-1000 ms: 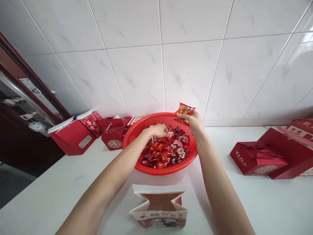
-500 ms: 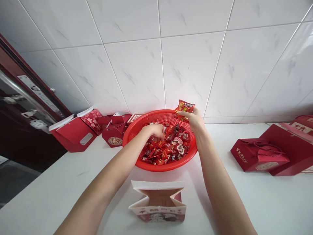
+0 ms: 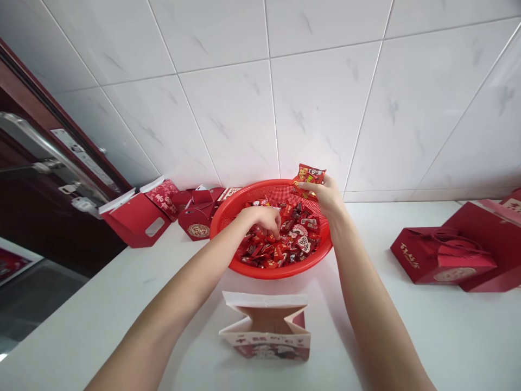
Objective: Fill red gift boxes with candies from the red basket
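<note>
A red plastic basket [image 3: 280,274] with perforated sides holds a heap of wrapped candies [image 3: 285,239] in red, dark and white wrappers. My left hand [image 3: 266,221] reaches into it, fingers curled down against the candies; what lies between the fingertips is hidden. Over the basket's far right rim, my right hand [image 3: 328,195] grips a red snack packet [image 3: 310,175] between thumb and fingers. Nearer to me, an opened paper gift box [image 3: 268,347] stands with its mouth upward and its side folds pushed inward.
Red gift boxes [image 3: 136,220] stand at the left by the wall, with a smaller rounded box [image 3: 198,222] beside the basket. A ribbon-tied red box [image 3: 442,258] and other boxes are at the right. A dark door [image 3: 49,195] borders the white table [image 3: 134,304].
My left hand has shifted slightly right within the candies, still curled. The right hand keeps hold of the packet in nearly the same place. The view has turned a little.
</note>
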`<state>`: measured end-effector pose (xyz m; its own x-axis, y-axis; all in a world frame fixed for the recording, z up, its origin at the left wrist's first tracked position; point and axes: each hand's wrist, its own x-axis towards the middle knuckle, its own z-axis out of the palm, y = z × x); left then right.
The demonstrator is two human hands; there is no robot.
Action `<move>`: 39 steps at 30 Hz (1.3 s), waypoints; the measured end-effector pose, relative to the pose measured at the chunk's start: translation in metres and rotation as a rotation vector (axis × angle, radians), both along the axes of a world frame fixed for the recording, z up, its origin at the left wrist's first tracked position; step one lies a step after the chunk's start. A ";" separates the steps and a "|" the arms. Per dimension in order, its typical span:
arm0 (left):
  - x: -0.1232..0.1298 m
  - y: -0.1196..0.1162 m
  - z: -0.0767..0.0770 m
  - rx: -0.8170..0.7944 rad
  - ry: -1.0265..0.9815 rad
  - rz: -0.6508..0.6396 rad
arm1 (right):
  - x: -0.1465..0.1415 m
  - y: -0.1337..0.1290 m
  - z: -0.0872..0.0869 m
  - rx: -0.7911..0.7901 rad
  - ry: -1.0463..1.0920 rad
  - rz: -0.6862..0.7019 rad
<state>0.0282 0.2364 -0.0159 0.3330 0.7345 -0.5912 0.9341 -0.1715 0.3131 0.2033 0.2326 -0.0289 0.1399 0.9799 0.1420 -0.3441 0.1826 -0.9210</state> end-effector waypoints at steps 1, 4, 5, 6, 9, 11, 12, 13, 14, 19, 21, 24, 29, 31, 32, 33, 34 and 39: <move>0.002 -0.002 0.001 -0.026 0.014 -0.015 | 0.000 0.000 -0.001 0.004 -0.002 0.005; 0.007 -0.009 0.003 -0.112 0.099 -0.067 | -0.001 0.001 -0.002 -0.001 -0.001 -0.005; 0.008 -0.011 0.002 -0.124 0.124 -0.079 | -0.001 0.001 -0.002 -0.001 -0.002 -0.006; 0.009 -0.012 0.001 -0.130 0.138 -0.086 | -0.001 0.001 -0.002 -0.001 -0.003 -0.007; 0.012 -0.012 -0.002 -0.135 0.123 -0.080 | -0.002 0.001 -0.002 -0.008 -0.008 -0.013; 0.013 -0.012 -0.002 -0.137 0.106 -0.085 | -0.003 0.001 -0.002 -0.012 -0.016 -0.020; 0.013 -0.011 -0.001 -0.129 0.100 -0.091 | -0.002 0.001 -0.002 -0.012 -0.020 -0.021; 0.013 -0.011 0.001 -0.114 0.098 -0.096 | -0.002 0.001 -0.002 -0.011 -0.024 -0.019; 0.013 -0.011 0.003 -0.095 0.097 -0.099 | -0.002 0.001 -0.002 -0.008 -0.029 -0.015; 0.008 -0.006 0.011 0.163 0.126 -0.095 | -0.001 -0.001 -0.001 -0.011 -0.060 -0.008; 0.005 -0.004 0.011 0.303 0.153 -0.080 | -0.001 -0.001 0.000 -0.024 -0.064 -0.016; 0.004 -0.004 0.010 0.457 0.207 -0.018 | -0.001 -0.002 0.001 -0.030 -0.075 -0.018; 0.009 -0.010 0.010 0.562 0.227 0.029 | -0.002 -0.002 0.001 -0.029 -0.091 -0.030; 0.012 -0.012 0.007 0.521 0.159 -0.062 | -0.002 -0.002 0.001 -0.023 -0.096 -0.016; 0.014 -0.013 0.005 0.463 0.109 -0.144 | -0.002 -0.003 0.002 -0.020 -0.092 -0.009; 0.016 -0.014 0.002 0.393 0.060 -0.235 | -0.002 -0.003 0.002 -0.020 -0.086 -0.004; 0.019 -0.015 0.000 0.325 0.018 -0.323 | -0.002 -0.003 0.002 -0.023 -0.078 -0.005; 0.032 -0.023 -0.007 0.326 0.148 -0.439 | -0.002 -0.005 0.003 -0.042 -0.073 -0.024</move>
